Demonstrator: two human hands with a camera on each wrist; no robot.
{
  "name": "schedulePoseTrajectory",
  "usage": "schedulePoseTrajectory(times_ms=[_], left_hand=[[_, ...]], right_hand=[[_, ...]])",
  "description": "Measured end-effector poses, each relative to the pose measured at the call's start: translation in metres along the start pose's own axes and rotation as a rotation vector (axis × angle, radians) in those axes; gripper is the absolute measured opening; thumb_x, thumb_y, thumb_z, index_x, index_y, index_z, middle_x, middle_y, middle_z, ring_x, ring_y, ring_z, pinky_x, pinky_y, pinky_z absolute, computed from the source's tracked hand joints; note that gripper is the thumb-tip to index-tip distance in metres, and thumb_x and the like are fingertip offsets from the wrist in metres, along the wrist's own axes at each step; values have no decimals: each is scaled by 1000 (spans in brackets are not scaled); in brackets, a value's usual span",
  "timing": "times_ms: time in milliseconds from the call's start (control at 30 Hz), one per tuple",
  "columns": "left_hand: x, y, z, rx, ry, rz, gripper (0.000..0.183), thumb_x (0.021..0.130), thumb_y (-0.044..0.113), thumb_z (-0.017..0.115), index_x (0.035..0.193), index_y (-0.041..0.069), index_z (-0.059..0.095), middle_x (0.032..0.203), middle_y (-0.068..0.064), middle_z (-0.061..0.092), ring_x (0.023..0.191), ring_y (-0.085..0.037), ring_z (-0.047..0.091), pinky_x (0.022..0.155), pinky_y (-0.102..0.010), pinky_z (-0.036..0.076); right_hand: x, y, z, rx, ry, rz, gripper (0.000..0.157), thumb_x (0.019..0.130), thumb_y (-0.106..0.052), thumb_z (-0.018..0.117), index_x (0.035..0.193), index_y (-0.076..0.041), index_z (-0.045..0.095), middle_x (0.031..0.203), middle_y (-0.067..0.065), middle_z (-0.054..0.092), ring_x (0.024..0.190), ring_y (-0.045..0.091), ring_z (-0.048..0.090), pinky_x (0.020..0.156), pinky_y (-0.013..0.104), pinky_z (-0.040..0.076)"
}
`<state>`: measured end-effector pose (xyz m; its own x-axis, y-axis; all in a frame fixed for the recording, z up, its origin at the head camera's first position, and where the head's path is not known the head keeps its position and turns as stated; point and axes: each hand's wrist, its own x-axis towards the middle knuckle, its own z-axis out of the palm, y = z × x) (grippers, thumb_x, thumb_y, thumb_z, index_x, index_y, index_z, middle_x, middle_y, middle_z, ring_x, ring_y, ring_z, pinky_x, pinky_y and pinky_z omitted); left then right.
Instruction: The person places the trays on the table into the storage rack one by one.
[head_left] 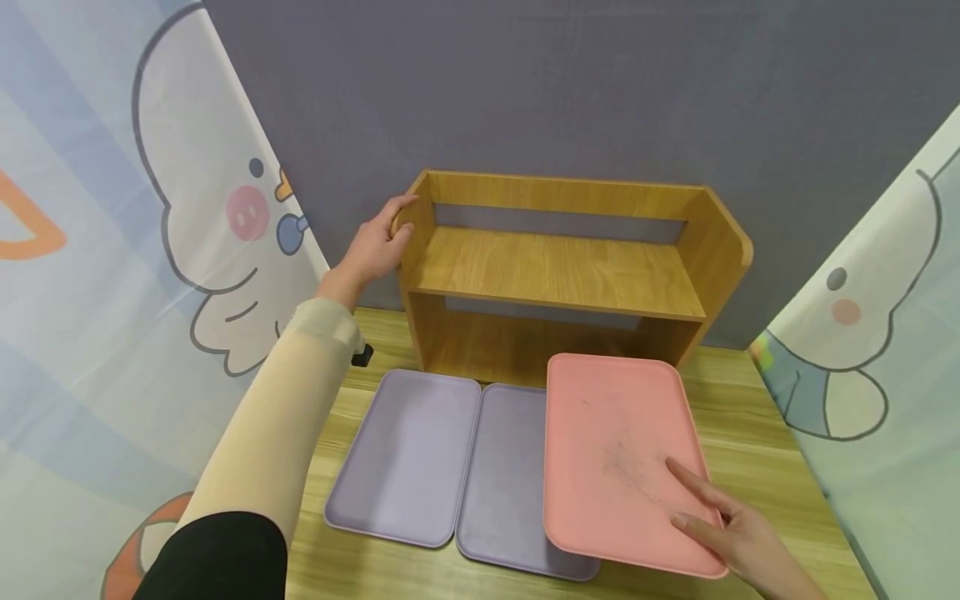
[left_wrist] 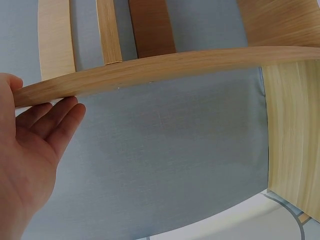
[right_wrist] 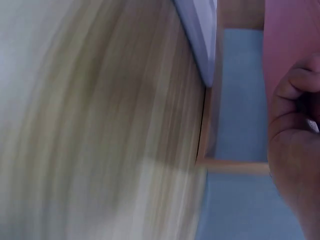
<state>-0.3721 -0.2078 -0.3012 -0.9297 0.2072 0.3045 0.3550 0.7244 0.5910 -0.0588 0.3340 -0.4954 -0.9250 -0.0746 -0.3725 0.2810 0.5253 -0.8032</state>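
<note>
My left hand point(head_left: 377, 239) grips the upper left side panel of a two-tier wooden desktop shelf point(head_left: 555, 265). The left wrist view has the fingers point(left_wrist: 56, 121) on one face of that panel. At the lower right, my right hand point(head_left: 738, 533) holds a pink tray point(head_left: 611, 450) by its right edge, with two digits lying over its marked surface. The pink tray is raised and covers part of a purple tray point(head_left: 510, 483). Left of that one lies another purple tray point(head_left: 412, 454). In the right wrist view, the right hand point(right_wrist: 295, 135) is partly cut off.
The shelf stands on a wood-grain table point(head_left: 757, 433) against a grey cloth backdrop point(head_left: 570, 92). Printed cartoon curtains hang on the left point(head_left: 187, 167) and on the right point(head_left: 862, 333). A small black object point(head_left: 363, 356) shows by the left wrist.
</note>
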Motion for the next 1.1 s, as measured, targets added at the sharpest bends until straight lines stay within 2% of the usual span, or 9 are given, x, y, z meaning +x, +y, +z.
schedulePoseTrajectory(times_ms=[133, 167, 300, 433, 567, 667, 800, 933, 1100], left_hand=[[0, 0, 0, -2, 3, 5, 55, 116, 38, 42, 171, 40, 34, 63, 2, 41, 50, -16, 37, 59, -41, 44], [0, -1, 0, -3, 4, 7, 55, 116, 37, 42, 171, 40, 34, 63, 2, 41, 50, -16, 37, 59, -41, 43], [0, -1, 0, -3, -2, 8, 56, 116, 38, 41, 171, 39, 33, 63, 2, 43, 50, -16, 39, 61, -41, 44], [-1, 0, 0, -4, -5, 2, 56, 116, 38, 41, 172, 38, 33, 64, 1, 44, 50, -17, 39, 63, -42, 45], [-1, 0, 0, -2, -1, 1, 56, 116, 39, 42, 171, 38, 33, 64, 1, 43, 50, -17, 39, 63, -43, 45], [0, -1, 0, 2, 0, 5, 55, 117, 39, 41, 171, 39, 33, 63, 2, 42, 50, -17, 38, 65, -43, 46], [0, -1, 1, 10, 2, 10, 55, 117, 38, 42, 171, 40, 33, 64, 2, 41, 49, -15, 37, 68, -42, 46], [0, 0, 1, 11, 5, 10, 54, 117, 38, 42, 171, 40, 33, 64, 3, 41, 49, -14, 38, 69, -42, 45], [1, 0, 1, 14, 10, 12, 55, 117, 37, 43, 171, 40, 34, 63, 4, 40, 49, -13, 37, 67, -42, 45]], right_hand=[[6, -13, 10, 94, -10, -83, 74, 105, -36, 75, 171, -37, 40, 158, -34, 47, 77, 10, 74, 76, 30, 62], [7, -17, 12, 124, -22, -93, 74, 106, -34, 75, 171, -36, 40, 154, -39, 48, 69, 19, 73, 73, 32, 62], [8, -32, 22, 147, -16, -184, 71, 106, -27, 75, 170, -30, 44, 151, -46, 47, 86, 15, 76, 75, 31, 63], [7, -49, 33, 173, -16, -288, 68, 106, -19, 75, 168, -22, 48, 156, -40, 48, 99, 5, 72, 74, 32, 64], [6, -66, 42, 221, -67, -389, 67, 106, -12, 73, 168, -16, 47, 159, -36, 48, 91, 6, 74, 70, 34, 65], [6, -77, 48, 237, -111, -465, 67, 106, -8, 71, 168, -14, 47, 164, -30, 46, 112, -3, 71, 78, 32, 66], [4, -89, 58, 207, -110, -558, 65, 105, -5, 72, 166, -12, 50, 171, -12, 45, 146, -14, 42, 93, 26, 62], [1, -104, 67, 203, -98, -565, 65, 103, -6, 75, 164, -14, 53, 173, 8, 44, 143, -11, 47, 92, 26, 63], [-3, -126, 71, 167, -60, -593, 64, 102, -9, 77, 162, -20, 57, 170, 16, 47, 146, -11, 44, 101, 16, 54]])
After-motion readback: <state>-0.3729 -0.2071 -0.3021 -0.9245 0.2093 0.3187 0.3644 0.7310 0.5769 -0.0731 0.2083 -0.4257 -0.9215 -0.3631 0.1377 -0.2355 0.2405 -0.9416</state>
